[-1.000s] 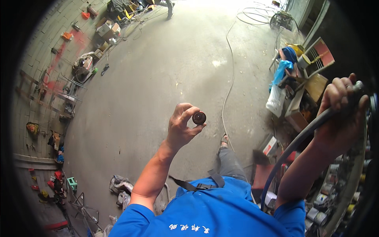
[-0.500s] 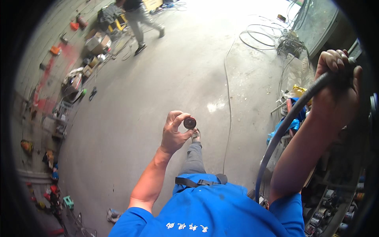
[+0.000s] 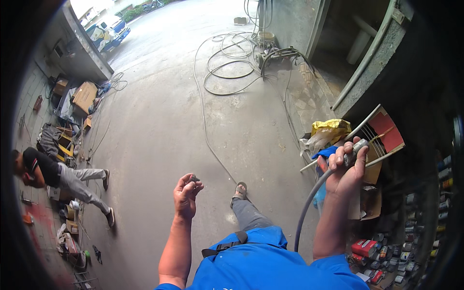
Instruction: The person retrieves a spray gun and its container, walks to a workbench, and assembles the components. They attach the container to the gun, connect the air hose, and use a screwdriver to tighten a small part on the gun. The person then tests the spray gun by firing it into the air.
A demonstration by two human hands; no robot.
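Note:
My left hand (image 3: pixel 184 197), out in front of me, pinches a small dark round piece (image 3: pixel 194 179) between thumb and fingers. Half a second ago its face showed as a black disc with a reddish rim; it is now mostly turned away. At the right, my right hand (image 3: pixel 344 176) is closed around the end of a thick grey hose (image 3: pixel 309 205). A metal fitting (image 3: pixel 360 144) sticks out past the fingers. From that hand the hose curves down beside my blue shirt, and its lower part is hidden. The two hands are well apart.
A toppled chair (image 3: pixel 387 133) and a yellow bag (image 3: pixel 331 128) lie near my right hand. Coiled hoses (image 3: pixel 232 67) spread across the floor ahead. Cans and fittings (image 3: pixel 386 261) crowd the lower right. A person (image 3: pixel 67 176) walks along the cluttered left wall.
My view has swung right, bringing the doorway and coiled hoses toward the middle. My right hand came lower and inward with the hose end. The left hand has turned the dark round piece.

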